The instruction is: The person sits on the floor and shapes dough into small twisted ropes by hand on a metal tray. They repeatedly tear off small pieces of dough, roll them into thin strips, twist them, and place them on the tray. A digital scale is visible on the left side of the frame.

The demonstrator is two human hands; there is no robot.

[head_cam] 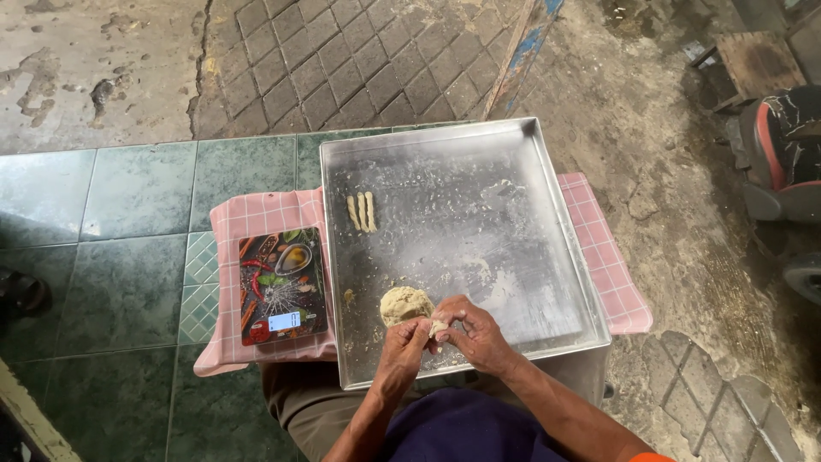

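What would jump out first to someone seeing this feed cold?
The big shiny metal tray fills the centre, resting on a pink checked cloth. At its near edge the left hand and right hand pinch a small piece of dough beside a round dough lump; three thin dough strips lie at the far left. A colourful kitchen scale sits left of the tray.

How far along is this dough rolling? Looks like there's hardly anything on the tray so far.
Early on. Done: three thin dough sticks lie side by side near the far left of the metal tray. In hand: the left hand and right hand pinch a small piece of dough between them. Left: the dough ball on the tray is mostly whole, and most of the tray is bare.
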